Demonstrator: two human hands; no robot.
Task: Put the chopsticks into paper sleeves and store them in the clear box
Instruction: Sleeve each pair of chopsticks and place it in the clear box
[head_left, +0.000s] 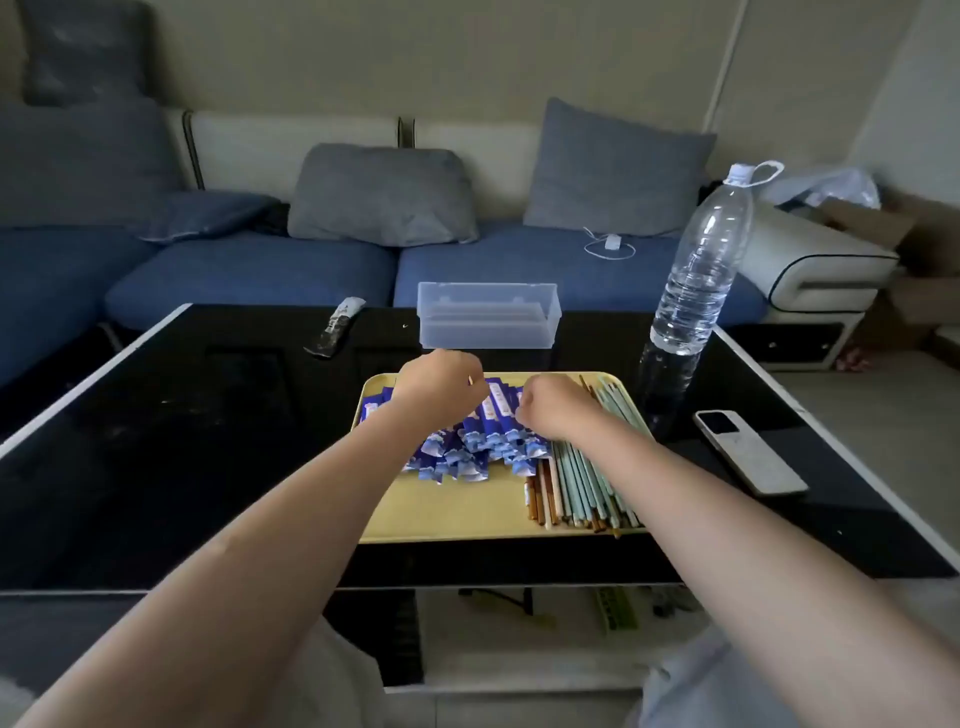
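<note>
Both hands work over the blue printed paper sleeves (478, 441) heaped on the yellow tray (457, 512).
Pale green and brown chopsticks (582, 488) lie along the tray's right edge, just beside the sleeves. The clear plastic box (488, 322) stands open beyond the tray, black tabletop (208, 415) bare between. The left hand (441, 387) and right hand (553, 405) curl above the sleeves; whether either holds one cannot be told.

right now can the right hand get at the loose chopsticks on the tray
Probably yes. The right hand hovers over the yellow tray, right beside the chopsticks, which lie uncovered along the tray's right side with nothing on top.
</note>
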